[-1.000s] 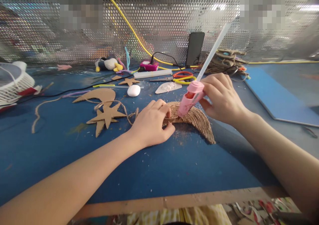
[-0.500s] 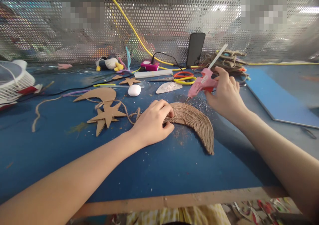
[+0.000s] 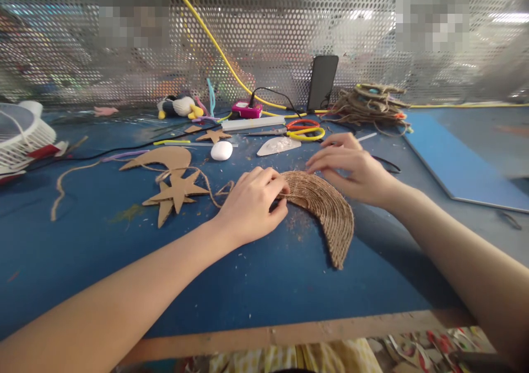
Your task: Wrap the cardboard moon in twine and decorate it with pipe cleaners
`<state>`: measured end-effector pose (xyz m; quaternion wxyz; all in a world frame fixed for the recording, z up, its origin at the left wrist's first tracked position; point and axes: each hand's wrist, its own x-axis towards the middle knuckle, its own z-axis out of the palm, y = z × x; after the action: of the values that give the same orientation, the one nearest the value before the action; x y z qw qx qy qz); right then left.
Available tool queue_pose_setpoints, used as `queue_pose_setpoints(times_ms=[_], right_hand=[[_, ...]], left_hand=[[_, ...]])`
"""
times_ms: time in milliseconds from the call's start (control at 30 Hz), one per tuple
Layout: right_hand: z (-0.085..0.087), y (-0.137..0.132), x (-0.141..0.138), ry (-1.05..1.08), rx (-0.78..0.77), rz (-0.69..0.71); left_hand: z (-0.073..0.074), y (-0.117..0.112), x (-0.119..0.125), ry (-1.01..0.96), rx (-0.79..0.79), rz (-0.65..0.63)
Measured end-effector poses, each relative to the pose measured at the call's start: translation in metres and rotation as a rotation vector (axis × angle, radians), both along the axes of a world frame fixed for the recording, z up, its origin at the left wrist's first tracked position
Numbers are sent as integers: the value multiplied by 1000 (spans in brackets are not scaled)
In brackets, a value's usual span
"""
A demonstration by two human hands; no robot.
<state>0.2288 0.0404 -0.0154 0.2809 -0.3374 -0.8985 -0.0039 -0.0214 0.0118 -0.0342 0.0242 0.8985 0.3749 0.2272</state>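
Note:
A crescent (image 3: 326, 202) covered in rows of brown twine lies on the blue table, one tip pointing toward me. My left hand (image 3: 254, 199) grips its left end, fingertips closed on the twine. From under that hand a loose length of twine (image 3: 209, 183) runs left to cardboard stars (image 3: 179, 188) and a bare cardboard crescent (image 3: 165, 157). My right hand (image 3: 351, 169) hovers near the crescent's upper right edge with fingers stretched out, holding nothing. Behind it a clear glue stick (image 3: 367, 137) pokes out; the glue gun's body is hidden by the hand.
Beyond the hands lie scissors (image 3: 306, 133), a white leaf-shaped piece (image 3: 279, 146) and a white egg-shaped object (image 3: 222, 151). A phone (image 3: 323, 82) leans on the perforated metal screen (image 3: 264, 42). Twine (image 3: 372, 106) is heaped back right, beside a blue board (image 3: 467, 161).
My right hand has let go of the pink glue gun, which is now down behind it, and has moved left toward the crescent. The crescent's near tip has swung slightly left.

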Motion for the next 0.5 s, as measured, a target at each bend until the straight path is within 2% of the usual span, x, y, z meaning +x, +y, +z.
queue_pose_setpoints(times_ms=[67,133,500], right_hand=[[2,-6,-6,-30,-85,144],[0,-9,-9,-73,-129,200],[-1,-7,-7,-172,-93,240]], left_hand=[[1,-1,0,8,8,-7],[1,-1,1,6,8,-27],[-6,3,1,-127,-9,-94]])
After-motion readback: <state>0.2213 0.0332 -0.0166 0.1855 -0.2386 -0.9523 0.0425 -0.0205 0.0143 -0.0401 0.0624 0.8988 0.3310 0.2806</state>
